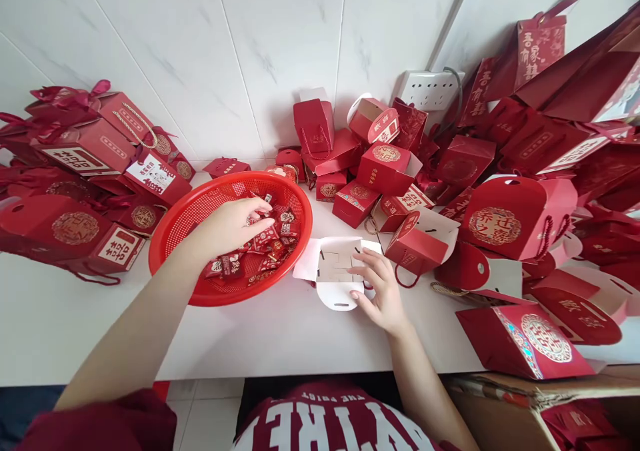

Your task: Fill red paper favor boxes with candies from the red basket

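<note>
My left hand (235, 228) reaches into a red perforated plastic basket (170, 228). Its thumb and fingers are apart just over a pile of red-wrapped candies (237, 264); what lies under the palm is hidden. An unfolded gift box (335, 264) stands right of the basket, its white inside facing up and its flaps spread outward. Across the right side of this box rests my right hand (380, 291), fingers spread, with the thumb by the front flap. No candy can be made out in the box.
Finished-looking red boxes with ribbons (85, 151) are stacked at the left. Many red gift boxes (385, 164) crowd the back and right of the white table (280, 344). A power strip (430, 90) is against the tiled wall. A cardboard carton (500, 411) stands below at right.
</note>
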The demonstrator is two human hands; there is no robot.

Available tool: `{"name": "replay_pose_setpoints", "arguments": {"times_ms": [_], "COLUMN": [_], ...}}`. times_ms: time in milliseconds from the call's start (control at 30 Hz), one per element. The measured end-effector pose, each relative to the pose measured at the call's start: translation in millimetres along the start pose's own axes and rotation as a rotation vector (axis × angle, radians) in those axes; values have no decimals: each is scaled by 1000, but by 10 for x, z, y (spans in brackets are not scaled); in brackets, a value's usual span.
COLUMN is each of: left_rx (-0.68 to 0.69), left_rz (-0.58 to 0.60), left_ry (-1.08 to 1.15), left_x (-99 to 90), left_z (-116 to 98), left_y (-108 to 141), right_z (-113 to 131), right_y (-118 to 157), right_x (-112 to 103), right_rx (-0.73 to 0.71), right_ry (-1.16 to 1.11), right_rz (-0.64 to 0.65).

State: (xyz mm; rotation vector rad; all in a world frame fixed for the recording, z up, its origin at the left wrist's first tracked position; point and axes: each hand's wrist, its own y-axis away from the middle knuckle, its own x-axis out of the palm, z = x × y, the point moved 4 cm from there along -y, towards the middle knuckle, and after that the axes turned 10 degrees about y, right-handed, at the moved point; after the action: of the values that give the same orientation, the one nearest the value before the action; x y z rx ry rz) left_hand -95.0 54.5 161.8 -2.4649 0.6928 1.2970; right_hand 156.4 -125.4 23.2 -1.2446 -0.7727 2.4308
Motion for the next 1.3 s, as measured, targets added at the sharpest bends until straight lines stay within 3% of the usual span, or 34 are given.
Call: {"name": "replay_pose_setpoints", "arguments": {"times_ms": [100,233,300,400,600,967,1133,1300], "left_rx": [66,155,152,150,136,-43,-145,-184], "left_rz": [199,450,484,459,333,7,-38,-77], "left_ry": [-11,-97,-107,-103,-90,-29,281,600], "left_x": [252,721,860,922,791,260,210,195], "left_z": [120,280,366,440,463,543,416,136], "left_y": [-353,-511,-507,-488,-529,-571,-535,-407], "right_z": [-10,-20,-27,-33,-18,-1,0,-5], "right_y": [1,7,8,8,8,-19,-15,-7], "right_x": [2,12,19,24,21,37,24,27], "right_rx": [3,3,7,13,23,33,47,53], "right_ry": [-18,-24,-24,-20,-31,-41,-32,-23], "right_rz": [5,9,13,21,31,58,57,56]}}
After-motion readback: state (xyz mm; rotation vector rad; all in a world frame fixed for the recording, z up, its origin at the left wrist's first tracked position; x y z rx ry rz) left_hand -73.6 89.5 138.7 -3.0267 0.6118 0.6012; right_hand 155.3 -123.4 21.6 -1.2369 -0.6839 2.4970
